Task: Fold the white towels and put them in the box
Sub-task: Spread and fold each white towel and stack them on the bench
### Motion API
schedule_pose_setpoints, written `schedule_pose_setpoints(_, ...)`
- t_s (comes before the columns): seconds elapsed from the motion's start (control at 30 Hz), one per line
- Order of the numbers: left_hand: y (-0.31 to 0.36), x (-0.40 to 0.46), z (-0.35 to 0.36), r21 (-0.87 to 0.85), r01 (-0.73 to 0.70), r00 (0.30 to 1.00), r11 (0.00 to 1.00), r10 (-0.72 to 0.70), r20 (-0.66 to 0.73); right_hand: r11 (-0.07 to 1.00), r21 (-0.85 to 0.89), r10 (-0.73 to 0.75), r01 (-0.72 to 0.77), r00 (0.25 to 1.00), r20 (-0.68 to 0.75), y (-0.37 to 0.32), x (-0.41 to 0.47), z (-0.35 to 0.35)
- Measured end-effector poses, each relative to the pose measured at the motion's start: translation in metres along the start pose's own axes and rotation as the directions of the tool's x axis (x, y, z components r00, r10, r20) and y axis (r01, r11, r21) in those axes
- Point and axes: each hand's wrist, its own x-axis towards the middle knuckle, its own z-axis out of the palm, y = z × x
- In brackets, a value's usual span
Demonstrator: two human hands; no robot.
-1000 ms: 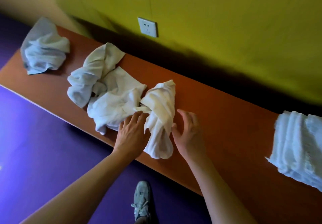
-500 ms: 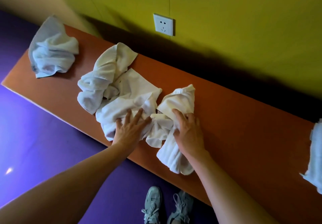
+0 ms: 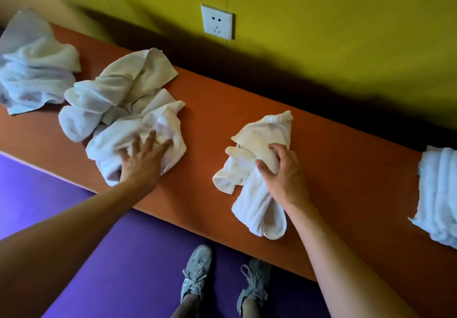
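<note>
the step in hand looked like separating 1 crumpled white terry towel (image 3: 257,169) from the heap before any folding began. the right hand (image 3: 284,179) gripped that towel with fingers and thumb curled round its bunched middle, and the towel lay on the long orange-brown wooden bench (image 3: 222,110), well apart from the pile, its near end reaching to the bench's near edge. the left hand (image 3: 144,162) pressed down on the near towel of the rumpled white towel pile (image 3: 118,110) at the left, its fingers straight and spread apart, holding nothing. a further crumpled pale towel (image 3: 34,65) sat at the far left end, and a stack of folded white towels (image 3: 440,194) showed at the right edge. no box was in view. next, judging by the layout, the separated towel needed spreading flat on the bare stretch of bench, which called for the left hand to leave the pile and take a corner. against the frame 0.5 s earlier, the gripped towel had been drawn rightward and now stood apart from the pile it had touched, while the left hand had stayed on the pile. the white wall socket (image 3: 217,22) on the yellow-green wall (image 3: 346,33) sat nearer the centre of the view than before, and more of the folded stack had come into view.
</note>
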Motion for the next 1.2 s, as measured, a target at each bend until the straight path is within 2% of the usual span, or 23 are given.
schedule_pose_setpoints(0.07, 0.014, -0.006, -0.004, 0.016, -0.015, 0.994, 1.0, 0.016, -0.111, 0.997, 0.066, 0.051, -0.05, 0.998, -0.023, -0.006, -0.003, -0.001)
schedule_pose_setpoints(0.1, 0.025, -0.01, -0.007, 0.024, -0.081, 0.979, 0.996, 0.084, -0.186, 0.99, 0.116, 0.087, -0.083, 0.996, -0.033, -0.007, -0.004, 0.0)
schedule_pose_setpoints(0.17, 0.056, -0.018, -0.013, -0.007, -0.302, 0.904, 0.953, 0.284, -0.318, 0.968, 0.218, 0.137, -0.121, 0.989, -0.061, -0.008, -0.008, -0.002)
schedule_pose_setpoints(0.23, 0.092, -0.024, -0.023, -0.177, -0.5, 0.834, 0.848, 0.417, -0.361, 0.953, 0.285, 0.129, -0.102, 0.989, -0.076, -0.008, -0.013, -0.007)
schedule_pose_setpoints(0.27, 0.109, -0.027, -0.028, -0.253, -0.554, 0.814, 0.793, 0.453, -0.363, 0.948, 0.306, 0.109, -0.083, 0.992, -0.07, -0.009, -0.016, -0.012)
schedule_pose_setpoints(0.43, 0.149, -0.026, -0.049, -0.259, -0.68, 0.709, 0.685, 0.526, -0.47, 0.959, 0.284, 0.002, 0.018, 0.997, -0.071, -0.018, -0.032, -0.047)
schedule_pose_setpoints(0.5, 0.152, -0.03, -0.062, -0.332, -0.721, 0.679, 0.608, 0.524, -0.515, 0.967, 0.252, -0.014, 0.028, 0.998, -0.055, -0.021, -0.036, -0.063)
schedule_pose_setpoints(0.57, 0.153, -0.042, -0.082, -0.471, -0.699, 0.714, 0.538, 0.492, -0.498, 0.971, 0.235, -0.028, 0.033, 0.999, -0.024, -0.022, -0.039, -0.077)
schedule_pose_setpoints(0.67, 0.148, -0.063, -0.117, -0.516, -0.692, 0.722, 0.505, 0.487, -0.491, 0.985, 0.153, -0.08, 0.084, 0.996, -0.03, -0.021, -0.046, -0.1)
schedule_pose_setpoints(0.8, 0.142, -0.101, -0.168, -0.519, -0.721, 0.691, 0.46, 0.537, -0.485, 1.0, -0.018, -0.028, 0.025, 0.978, -0.207, -0.016, -0.058, -0.132)
schedule_pose_setpoints(0.93, 0.138, -0.137, -0.219, -0.596, -0.657, 0.754, 0.462, 0.389, -0.529, 0.994, -0.01, 0.099, -0.108, 0.938, -0.333, -0.003, -0.081, -0.171)
schedule_pose_setpoints(1.0, 0.132, -0.154, -0.243, -0.637, -0.634, 0.773, 0.438, 0.343, -0.534, 0.988, 0.001, 0.145, -0.154, 0.926, -0.348, 0.002, -0.09, -0.195)
schedule_pose_setpoints(1.1, 0.125, -0.183, -0.269, -0.647, -0.608, 0.792, 0.46, 0.297, -0.533, 0.981, 0.006, 0.186, -0.196, 0.918, -0.35, 0.002, -0.095, -0.228)
schedule_pose_setpoints(1.2, 0.12, -0.209, -0.288, -0.704, -0.587, 0.803, 0.4, 0.17, -0.572, 0.976, 0.007, 0.205, -0.219, 0.902, -0.381, -0.002, -0.098, -0.254)
